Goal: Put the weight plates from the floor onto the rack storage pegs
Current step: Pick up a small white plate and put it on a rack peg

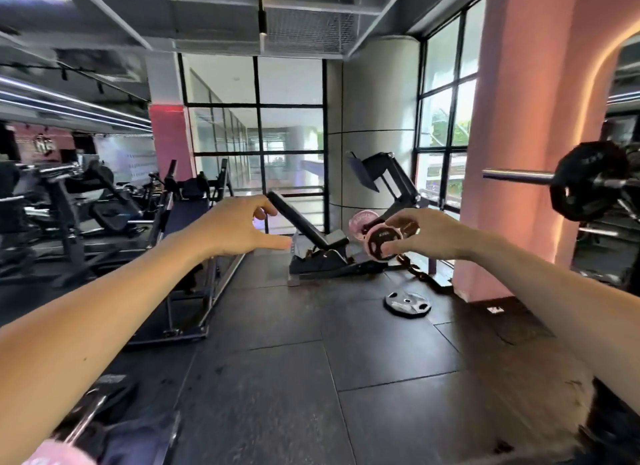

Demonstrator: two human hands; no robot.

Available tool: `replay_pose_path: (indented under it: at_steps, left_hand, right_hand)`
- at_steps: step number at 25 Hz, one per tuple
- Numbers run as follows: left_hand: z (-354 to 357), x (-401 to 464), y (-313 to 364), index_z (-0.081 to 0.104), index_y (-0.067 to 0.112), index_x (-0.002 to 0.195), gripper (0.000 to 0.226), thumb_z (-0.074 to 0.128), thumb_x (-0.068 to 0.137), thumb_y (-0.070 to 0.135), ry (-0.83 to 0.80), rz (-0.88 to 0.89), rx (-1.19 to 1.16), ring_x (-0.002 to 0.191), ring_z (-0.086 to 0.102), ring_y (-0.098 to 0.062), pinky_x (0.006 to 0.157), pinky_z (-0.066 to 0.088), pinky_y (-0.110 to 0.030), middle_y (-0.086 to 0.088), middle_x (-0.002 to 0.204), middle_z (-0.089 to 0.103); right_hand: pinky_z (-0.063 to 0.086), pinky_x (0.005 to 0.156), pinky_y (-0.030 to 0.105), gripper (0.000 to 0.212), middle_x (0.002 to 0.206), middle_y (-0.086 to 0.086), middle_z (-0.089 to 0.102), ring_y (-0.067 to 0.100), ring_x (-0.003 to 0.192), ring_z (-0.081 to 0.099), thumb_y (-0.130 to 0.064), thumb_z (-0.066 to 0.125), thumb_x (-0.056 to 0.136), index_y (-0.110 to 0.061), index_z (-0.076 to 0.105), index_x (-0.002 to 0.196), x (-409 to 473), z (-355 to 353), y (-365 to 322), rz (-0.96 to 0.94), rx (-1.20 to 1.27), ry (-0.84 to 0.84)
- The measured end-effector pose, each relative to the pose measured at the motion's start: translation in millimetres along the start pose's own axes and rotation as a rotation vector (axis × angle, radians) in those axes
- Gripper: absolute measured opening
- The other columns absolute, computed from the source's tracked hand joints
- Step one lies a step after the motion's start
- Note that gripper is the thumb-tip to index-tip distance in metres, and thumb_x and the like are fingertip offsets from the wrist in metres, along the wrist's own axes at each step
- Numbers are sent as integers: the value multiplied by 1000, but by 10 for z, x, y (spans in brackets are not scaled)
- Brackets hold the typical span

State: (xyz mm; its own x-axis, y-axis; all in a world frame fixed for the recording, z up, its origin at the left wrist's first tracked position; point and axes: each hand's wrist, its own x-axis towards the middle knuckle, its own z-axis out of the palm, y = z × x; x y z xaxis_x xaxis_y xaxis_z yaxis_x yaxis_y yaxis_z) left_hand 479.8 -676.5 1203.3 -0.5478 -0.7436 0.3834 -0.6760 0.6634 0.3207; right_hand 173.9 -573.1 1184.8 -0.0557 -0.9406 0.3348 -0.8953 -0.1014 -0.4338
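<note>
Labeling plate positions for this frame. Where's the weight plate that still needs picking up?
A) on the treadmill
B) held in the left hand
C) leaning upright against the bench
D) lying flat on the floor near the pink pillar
D: the dark weight plate lies flat on the floor mat, just left of the pink pillar, and neither hand touches it.
</note>
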Motion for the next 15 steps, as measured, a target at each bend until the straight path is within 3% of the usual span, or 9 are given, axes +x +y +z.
replay_pose_path:
  at_steps: [3,6,11,15]
  left_hand:
    - [309,954,-241,58,33,115,58,76,67,61,10,47,-33,104,57,-13,88,45,-31,9,115,57]
    - [618,2012,-497,57,31,119,62,78,67,59,0,80,-64,108,55,-12,93,44,-31,10,118,56]
    - [1144,3535,-886,57,30,120,63,79,67,57,-26,125,-96,103,57,-10,91,46,-31,9,117,61]
    - [1767,4904,-1256,54,32,123,69,76,66,64,-58,182,-91,104,56,-11,93,45,-33,7,124,57]
  right_hand:
    - [39,71,5,39,96,-18,61,-2,87,57,-37,76,78,-20,63,111,772,4,514,26,4,21]
    - [42,84,23,53,107,-7,61,13,102,59,-40,77,76,-19,60,121,1656,-13,1072,59,6,87]
    - [41,88,24,52,116,-4,59,17,106,56,-34,77,78,-19,58,124,2856,10,1876,151,-7,135]
    - [39,87,26,62,118,-4,53,14,106,51,-38,77,77,-20,52,131,3859,140,2653,215,-47,136]
